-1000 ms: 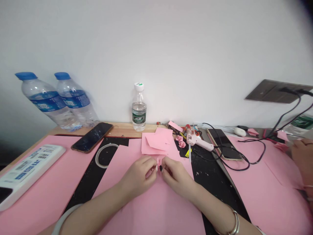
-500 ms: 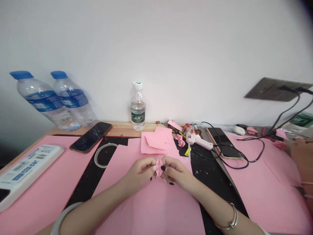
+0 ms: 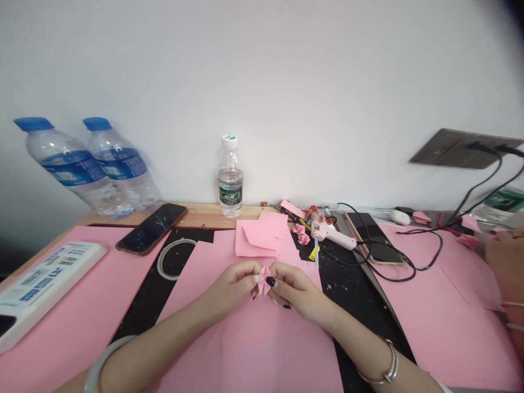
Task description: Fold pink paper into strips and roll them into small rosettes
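A small folded piece of pink paper [image 3: 264, 280], pointed at top and bottom with creased layers, is held up between both hands. My left hand [image 3: 240, 283] pinches its left side with thumb and fingers. My right hand [image 3: 291, 286] grips the right side, its dark-nailed thumb pressed on the front. Underneath lies a large pink sheet [image 3: 262, 349]. Just beyond the hands, small square pink papers [image 3: 257, 240] are stacked. Two folded pink paper roses [image 3: 302, 234] sit to the right of that stack. Fingers behind the folded paper are partly hidden.
A pink glue gun [image 3: 333, 236] with a black cord lies beyond my right hand, near a phone [image 3: 374, 240]. A small water bottle [image 3: 231, 183] stands by the wall. Left are another phone [image 3: 151, 229], a tape ring [image 3: 161, 262] and a white box [image 3: 49, 289]. Another person's hand [image 3: 505, 262] shows far right.
Both hands keep hold of the folded paper, which has turned and tilted slightly. My right thumb has shifted a little across its front. The things on the table look unmoved.
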The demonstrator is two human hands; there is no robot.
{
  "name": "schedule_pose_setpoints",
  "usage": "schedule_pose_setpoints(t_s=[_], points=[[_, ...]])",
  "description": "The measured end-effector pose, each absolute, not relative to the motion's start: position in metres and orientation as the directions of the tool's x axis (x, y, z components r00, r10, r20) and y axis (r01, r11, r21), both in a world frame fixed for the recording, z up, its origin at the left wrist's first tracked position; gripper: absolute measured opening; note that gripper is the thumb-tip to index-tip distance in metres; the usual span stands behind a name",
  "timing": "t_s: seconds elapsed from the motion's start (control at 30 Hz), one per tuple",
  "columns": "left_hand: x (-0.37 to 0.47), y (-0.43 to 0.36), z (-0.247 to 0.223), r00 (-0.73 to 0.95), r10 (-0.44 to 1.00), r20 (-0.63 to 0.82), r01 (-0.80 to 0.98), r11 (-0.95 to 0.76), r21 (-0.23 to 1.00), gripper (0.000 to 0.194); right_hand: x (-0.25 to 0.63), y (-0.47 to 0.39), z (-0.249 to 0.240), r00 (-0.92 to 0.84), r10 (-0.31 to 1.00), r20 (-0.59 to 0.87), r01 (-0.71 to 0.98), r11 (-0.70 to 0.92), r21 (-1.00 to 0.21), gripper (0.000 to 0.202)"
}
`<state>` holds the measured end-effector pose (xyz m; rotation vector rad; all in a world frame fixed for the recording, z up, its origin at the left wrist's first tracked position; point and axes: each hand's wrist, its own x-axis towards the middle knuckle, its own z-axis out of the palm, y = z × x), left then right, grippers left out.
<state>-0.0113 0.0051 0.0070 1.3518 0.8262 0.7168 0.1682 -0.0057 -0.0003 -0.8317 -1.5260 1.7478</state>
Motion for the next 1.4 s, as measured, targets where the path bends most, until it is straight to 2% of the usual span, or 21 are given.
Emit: schedule_pose_setpoints(t_s=[0.17, 0.27, 0.37, 0.47, 0.57, 0.7, 0.93, 1.17, 1.4], points=[[-0.011, 0.004, 0.0, 0.525, 0.849, -0.058, 0.028, 0.051, 0.998, 0.024, 0.167, -0.007, -0.002, -0.55, 0.835, -0.036, -0.041, -0.07, -0.997, 0.019], [-0.01, 0.002, -0.005, 0.502, 0.864, -0.041, 0.053, 0.017, 0.998, 0.031, 0.165, -0.009, -0.001, -0.522, 0.852, -0.032, 0.044, -0.011, -0.999, 0.015], [-0.009, 0.001, -0.009, 0.491, 0.866, -0.089, 0.1, 0.046, 0.994, 0.036, 0.164, -0.011, 0.002, -0.516, 0.856, -0.028, 0.132, 0.048, -0.99, 0.014], [-0.009, 0.002, -0.01, 0.515, 0.842, -0.162, 0.1, 0.129, 0.987, 0.037, 0.164, -0.011, 0.003, -0.532, 0.847, -0.006, 0.149, 0.087, -0.985, 0.013], [-0.009, 0.004, -0.008, 0.553, 0.807, -0.208, 0.069, 0.205, 0.976, 0.037, 0.165, -0.011, 0.002, -0.531, 0.847, -0.005, 0.14, 0.082, -0.987, 0.015], [-0.009, 0.006, -0.001, 0.571, 0.784, -0.242, 0.044, 0.266, 0.963, 0.037, 0.164, -0.01, 0.001, -0.531, 0.846, -0.047, 0.073, -0.01, -0.997, 0.021], [-0.01, 0.007, 0.0, 0.602, 0.766, -0.224, -0.013, 0.29, 0.957, 0.035, 0.164, -0.008, -0.001, -0.557, 0.827, -0.069, -0.081, -0.137, -0.987, 0.027], [-0.013, 0.009, -0.005, 0.652, 0.738, -0.176, -0.074, 0.293, 0.953, 0.032, 0.164, -0.008, -0.001, -0.556, 0.83, -0.044, -0.085, -0.11, -0.99, 0.025], [-0.012, 0.009, -0.006, 0.639, 0.744, -0.198, -0.056, 0.301, 0.952, 0.035, 0.165, -0.009, -0.004, -0.552, 0.834, -0.019, -0.037, -0.047, -0.998, 0.02]])
